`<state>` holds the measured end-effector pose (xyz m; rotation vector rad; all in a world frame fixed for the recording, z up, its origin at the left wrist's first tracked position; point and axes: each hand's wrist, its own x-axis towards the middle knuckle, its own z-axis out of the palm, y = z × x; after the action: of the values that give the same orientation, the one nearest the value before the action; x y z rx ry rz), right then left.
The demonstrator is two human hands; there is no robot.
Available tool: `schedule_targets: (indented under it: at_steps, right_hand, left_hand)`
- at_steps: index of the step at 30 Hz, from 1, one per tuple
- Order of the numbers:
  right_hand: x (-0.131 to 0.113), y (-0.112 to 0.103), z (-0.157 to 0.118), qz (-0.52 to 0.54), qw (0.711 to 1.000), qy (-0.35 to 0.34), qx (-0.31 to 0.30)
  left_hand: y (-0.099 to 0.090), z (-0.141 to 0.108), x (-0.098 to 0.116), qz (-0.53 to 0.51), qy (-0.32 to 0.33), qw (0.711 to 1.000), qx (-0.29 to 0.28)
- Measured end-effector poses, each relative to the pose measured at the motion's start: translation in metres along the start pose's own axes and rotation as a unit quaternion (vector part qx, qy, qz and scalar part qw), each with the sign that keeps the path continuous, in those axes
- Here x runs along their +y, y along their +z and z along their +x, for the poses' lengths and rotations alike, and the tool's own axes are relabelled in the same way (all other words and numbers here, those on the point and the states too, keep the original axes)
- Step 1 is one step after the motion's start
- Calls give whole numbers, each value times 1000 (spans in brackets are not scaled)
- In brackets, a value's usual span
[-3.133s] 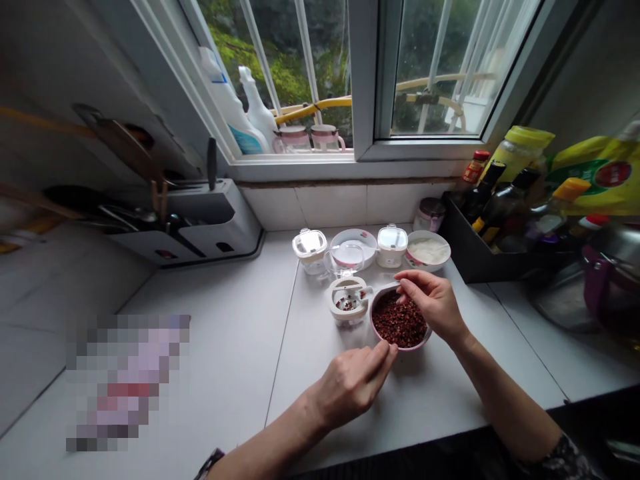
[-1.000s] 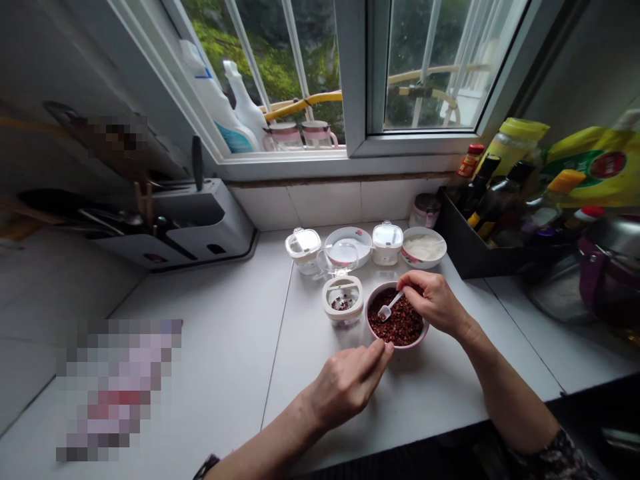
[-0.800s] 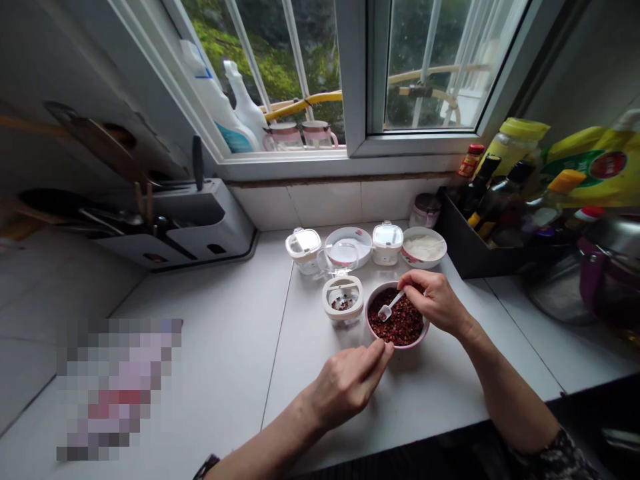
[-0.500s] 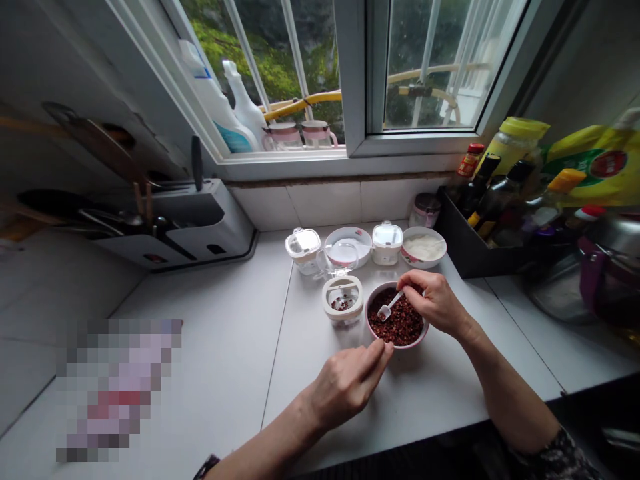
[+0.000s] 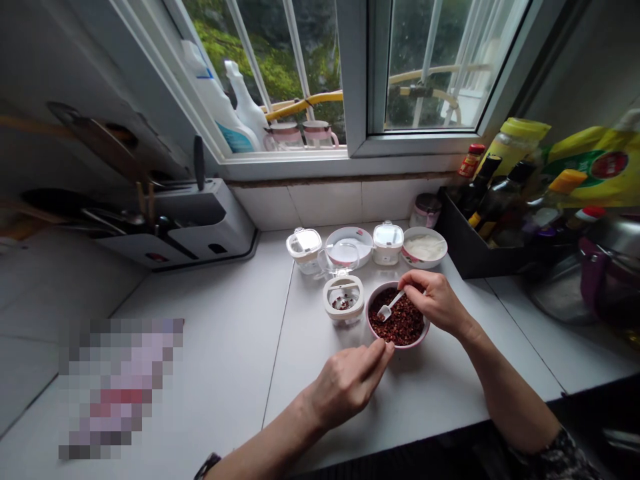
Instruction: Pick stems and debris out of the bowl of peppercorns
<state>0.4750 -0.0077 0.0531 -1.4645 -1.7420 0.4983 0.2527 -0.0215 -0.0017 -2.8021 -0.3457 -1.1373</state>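
Observation:
A white bowl with a pink rim (image 5: 399, 347) sits in the middle of the counter, heaped with reddish-brown peppercorns (image 5: 397, 325). My right hand (image 5: 435, 303) pinches a small white spoon (image 5: 389, 305), whose scoop rests on the peppercorns. My left hand (image 5: 347, 387) comes in from the lower left, its fingertips closed on the bowl's near rim. Just left of the bowl stands a small white container (image 5: 343, 300) with a few peppercorns inside.
Behind the bowl stand lidded glass jars (image 5: 306, 250) and white bowls, one holding a white substance (image 5: 424, 247). A black tray of bottles (image 5: 475, 257) stands at the right. A knife block (image 5: 200, 230) stands at the left, below the window.
The small white spoon now shows in my right hand, with its scoop in the peppercorns. My view has shifted slightly. My left hand remains at the bowl's rim.

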Motion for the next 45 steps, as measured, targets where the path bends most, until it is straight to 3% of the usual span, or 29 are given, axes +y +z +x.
schedule_targets:
  at_steps: [19, 25, 31, 35, 41, 45]
  right_hand:
    - [5, -1, 1, 2, 999, 40, 3]
    - [6, -4, 5, 103, 988, 118, 1]
    - [8, -8, 12, 256, 946, 199, 22]
    - [3, -4, 11, 283, 941, 171, 67]
    - [-14, 14, 2, 228, 962, 101, 112]
    - [-21, 28, -6, 107, 986, -31, 122]
  left_hand:
    - [-1, 2, 0, -4, -2, 1000, 6]
    - [0, 2, 0, -4, -2, 1000, 8]
    - [3, -2, 1, -11, -7, 1000, 7]
    - [6, -4, 2, -16, -21, 1000, -5]
    - [5, -3, 2, -2, -12, 1000, -7]
    - [3, -2, 2, 10, 0, 1000, -3]
